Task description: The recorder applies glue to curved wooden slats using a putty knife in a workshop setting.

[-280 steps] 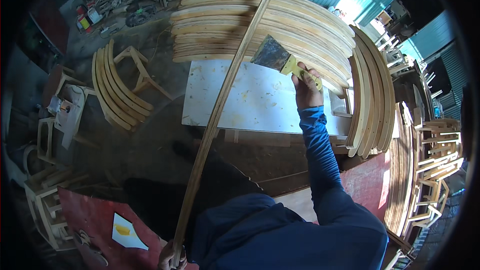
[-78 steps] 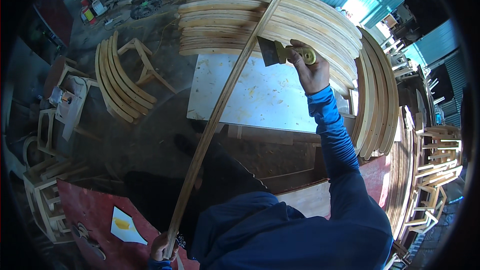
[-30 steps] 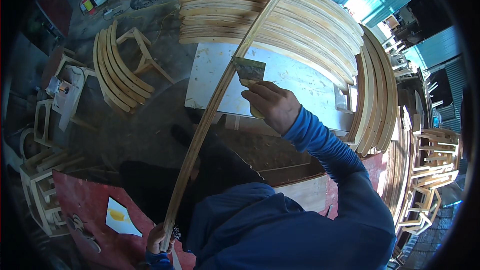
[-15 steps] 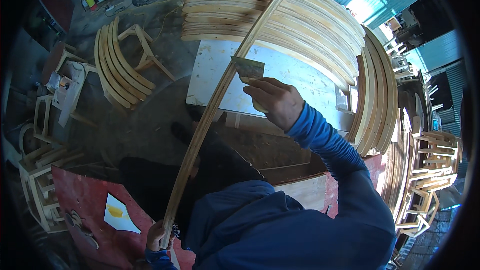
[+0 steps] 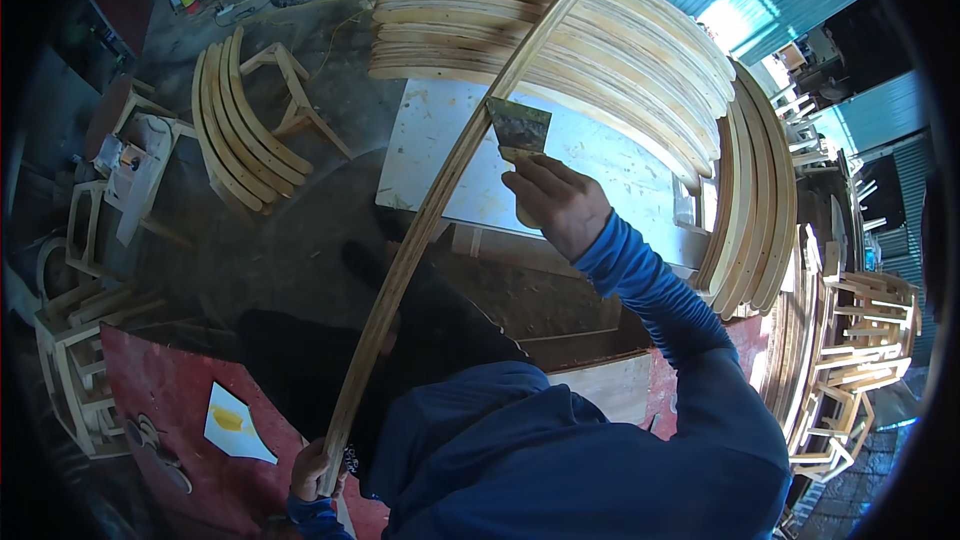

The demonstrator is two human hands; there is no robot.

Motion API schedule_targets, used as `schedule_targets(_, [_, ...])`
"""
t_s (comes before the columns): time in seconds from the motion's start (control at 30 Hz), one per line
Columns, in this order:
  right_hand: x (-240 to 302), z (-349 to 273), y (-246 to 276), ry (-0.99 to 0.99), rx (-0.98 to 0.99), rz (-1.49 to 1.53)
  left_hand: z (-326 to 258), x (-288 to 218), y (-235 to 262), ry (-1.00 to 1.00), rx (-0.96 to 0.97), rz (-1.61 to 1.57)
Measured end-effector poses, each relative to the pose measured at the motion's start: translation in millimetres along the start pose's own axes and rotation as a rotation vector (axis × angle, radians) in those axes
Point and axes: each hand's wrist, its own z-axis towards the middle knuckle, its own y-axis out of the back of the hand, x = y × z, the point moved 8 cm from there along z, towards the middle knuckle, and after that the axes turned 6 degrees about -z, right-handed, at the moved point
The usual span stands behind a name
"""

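Note:
A long, slightly curved wooden strip [image 5: 430, 205] slants from near my body up toward the stacked pieces. My left hand [image 5: 312, 470] is closed around its lower end. In my right hand [image 5: 562, 198] is a putty knife [image 5: 522, 126], its wide, smeared blade pointing away from me. One corner of the blade meets the strip's right edge, in the upper half of its length. The strip's far end overlaps the stack of curved wooden pieces [image 5: 600, 40] from this angle; whether they touch I cannot tell. Below it is a white, stained tabletop [image 5: 420, 155].
More curved pieces [image 5: 765, 190] stand at the right end of the table. At left, several curved slats [image 5: 235, 130] rest beside a wooden frame [image 5: 295, 100]. A red board [image 5: 200, 370] near my left hand carries a white card with yellow paste [image 5: 235, 423]. Chair frames [image 5: 860, 340] are piled at right.
My right hand and the putty knife have moved slightly up and right along the strip, toward its far end. My left hand keeps its hold at the lower end.

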Motion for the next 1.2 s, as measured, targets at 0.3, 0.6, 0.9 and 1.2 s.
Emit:
schedule_targets(0.3, [-38.5,20.3,-1.1,-0.089,-0.043,0.030,0.0,0.1,1.9,0.011,-0.006,-0.010])
schedule_targets(0.6, [-105.1,34.9,42.5,-0.310,-0.183,0.242,-0.1,1.4,2.5,0.019,-0.010,-0.014])
schedule_targets(0.9, [-64.5,11.1,25.0,-0.261,-0.045,0.350,-2.7,1.3,2.8,0.042,-0.042,-0.031])
schedule_targets(1.2, [-145.2,-25.8,-5.9,-0.588,-0.438,0.491,-3.6,-11.1,-5.9,0.087,0.025,-0.033])
